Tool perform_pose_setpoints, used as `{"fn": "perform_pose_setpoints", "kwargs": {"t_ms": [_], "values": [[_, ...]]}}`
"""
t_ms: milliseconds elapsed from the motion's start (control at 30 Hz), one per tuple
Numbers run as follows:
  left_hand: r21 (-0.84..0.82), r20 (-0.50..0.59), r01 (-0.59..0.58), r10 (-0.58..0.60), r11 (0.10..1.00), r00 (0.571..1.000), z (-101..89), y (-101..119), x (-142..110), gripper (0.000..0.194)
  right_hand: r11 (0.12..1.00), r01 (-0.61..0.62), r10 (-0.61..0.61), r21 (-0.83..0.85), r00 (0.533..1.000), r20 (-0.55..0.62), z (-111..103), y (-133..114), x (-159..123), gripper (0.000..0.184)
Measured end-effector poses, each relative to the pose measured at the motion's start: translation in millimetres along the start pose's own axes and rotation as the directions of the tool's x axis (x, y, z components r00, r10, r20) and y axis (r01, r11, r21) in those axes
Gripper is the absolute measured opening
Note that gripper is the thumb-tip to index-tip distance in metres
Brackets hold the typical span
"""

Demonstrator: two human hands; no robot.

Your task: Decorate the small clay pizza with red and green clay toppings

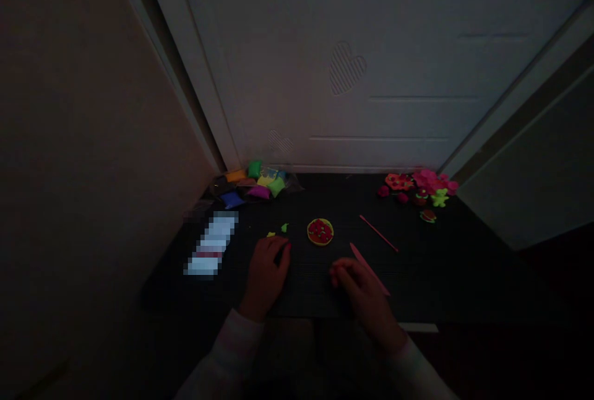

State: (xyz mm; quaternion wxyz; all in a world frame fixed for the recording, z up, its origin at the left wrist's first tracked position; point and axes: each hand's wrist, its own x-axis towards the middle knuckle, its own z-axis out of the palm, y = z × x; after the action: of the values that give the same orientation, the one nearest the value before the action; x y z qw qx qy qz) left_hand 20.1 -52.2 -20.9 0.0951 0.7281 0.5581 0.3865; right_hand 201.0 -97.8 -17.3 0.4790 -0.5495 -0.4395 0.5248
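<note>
My left hand [268,269] rests low over the dark table, fingers curled and thumb close to the index finger. A tiny red bit of clay [288,245] shows at those fingertips. Just beyond lie a yellow clay scrap [271,234] and a green clay scrap [284,227]. Between and ahead of my hands sits a round clay pizza [320,232] with a yellow rim, red topping and small green bits. My right hand [359,288] is closed, fingertips together; whatever they may hold is hidden. Beside it, partly behind the fingers, lies a pink clay knife [371,271].
A thin pink stick tool [378,233] lies right of the pizza. Bagged coloured clay packs [260,191] are at the back left, near a lit, blurred phone-like screen [213,244]. Clay figures, including a yellow-green bear [439,197], stand back right. A white door [288,78] rises behind.
</note>
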Motion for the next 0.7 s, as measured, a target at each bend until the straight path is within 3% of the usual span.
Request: {"fn": "perform_pose_setpoints", "kwargs": {"t_ms": [267,433,700], "values": [[-0.023,-0.111,0.026,-0.029,0.999,0.993,0.6,-6,1,0.014,0.998,-0.030,0.029,0.054,0.999,0.016,-1,7,0,0.031],[-0.053,-0.132,0.005,-0.012,0.999,0.991,-0.6,-4,1,0.014,0.997,-0.050,0.049,0.063,0.999,0.016,0,1,-1,0.020],[-0.176,-0.045,-0.049,0.042,0.983,0.998,3.6,30,-16,0.016,0.993,-0.051,0.049,0.111,0.999,0.018,3,1,1,0.025]]}}
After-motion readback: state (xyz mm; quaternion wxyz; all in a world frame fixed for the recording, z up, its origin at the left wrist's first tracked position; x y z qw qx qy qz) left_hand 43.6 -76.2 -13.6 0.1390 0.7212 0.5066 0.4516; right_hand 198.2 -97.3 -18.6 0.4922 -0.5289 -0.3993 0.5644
